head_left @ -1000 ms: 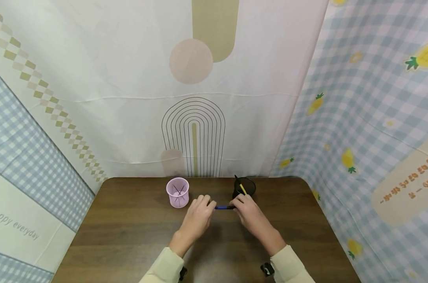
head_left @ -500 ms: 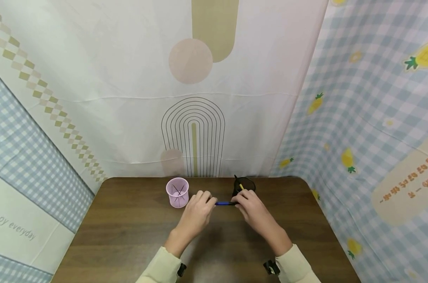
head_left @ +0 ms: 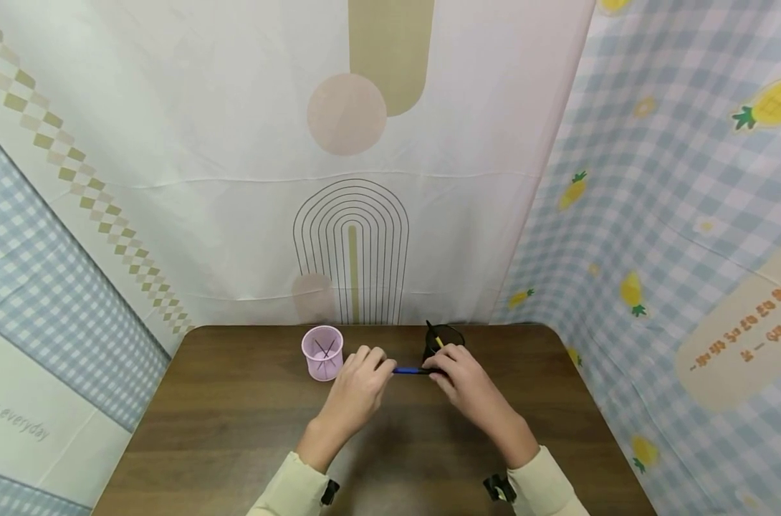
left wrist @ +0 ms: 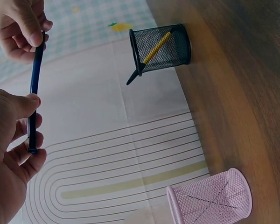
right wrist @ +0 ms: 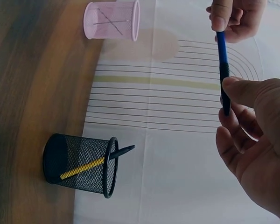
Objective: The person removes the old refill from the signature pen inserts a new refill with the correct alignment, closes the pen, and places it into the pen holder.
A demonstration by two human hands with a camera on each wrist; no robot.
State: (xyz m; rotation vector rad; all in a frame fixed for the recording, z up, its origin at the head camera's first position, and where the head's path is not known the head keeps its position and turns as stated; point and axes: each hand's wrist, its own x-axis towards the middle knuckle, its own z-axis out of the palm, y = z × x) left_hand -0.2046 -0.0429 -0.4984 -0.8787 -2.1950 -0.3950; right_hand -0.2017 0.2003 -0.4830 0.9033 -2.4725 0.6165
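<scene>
A blue pen with a black grip section is held level between both hands. My left hand pinches one end with thumb and fingers, and my right hand pinches the black end. In the right wrist view the pen spans from one thumb to the other. Behind the right hand stands a black mesh pen cup with a yellow and black pen leaning in it. Just left of the left hand is a pink mesh pen cup, its wall marked by dark crossed lines.
Both cups stand near the back edge of a dark wooden table. A white patterned cloth hangs right behind that edge, and a blue checked cloth hangs on the right side.
Both hands have risen slightly in the head view with the pen between them. The right hand has shifted a little to the right. The cups stay where they were.
</scene>
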